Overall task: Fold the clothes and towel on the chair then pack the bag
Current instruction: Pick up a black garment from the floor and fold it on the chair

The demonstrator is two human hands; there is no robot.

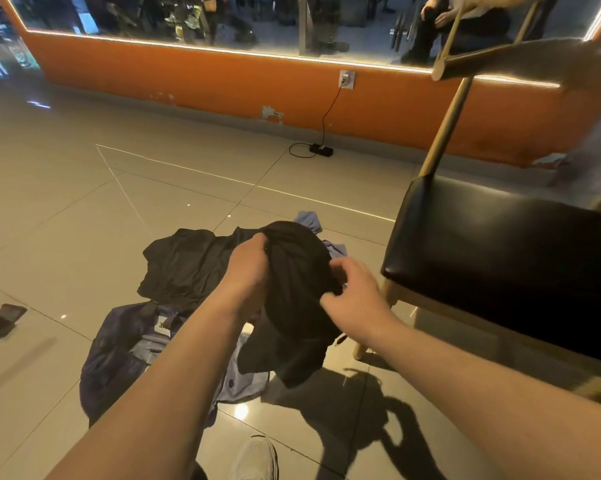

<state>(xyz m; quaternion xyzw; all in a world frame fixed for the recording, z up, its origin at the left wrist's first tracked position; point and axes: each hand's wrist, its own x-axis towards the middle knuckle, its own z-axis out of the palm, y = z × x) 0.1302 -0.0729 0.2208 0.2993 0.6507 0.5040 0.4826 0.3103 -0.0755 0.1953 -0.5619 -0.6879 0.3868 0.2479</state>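
I hold a black garment (292,306) bunched up above the floor. My left hand (247,268) grips its top fold, fingers curled into the cloth. My right hand (354,292) pinches its right edge. Part of the garment, or a second black piece (181,261), lies spread on the floor to the left. Beneath it sits a dark blue bag (119,362) with a white label. A light blue cloth (309,220) peeks out behind the black garment. The chair (493,251) with a black padded seat stands at the right, its seat bare.
A phone (4,318) lies on the tiled floor at far left. A black power adapter (321,149) with its cable runs to a wall socket (346,79) on the orange wall. My white shoe (255,459) is at the bottom. A person sits behind the glass at top right.
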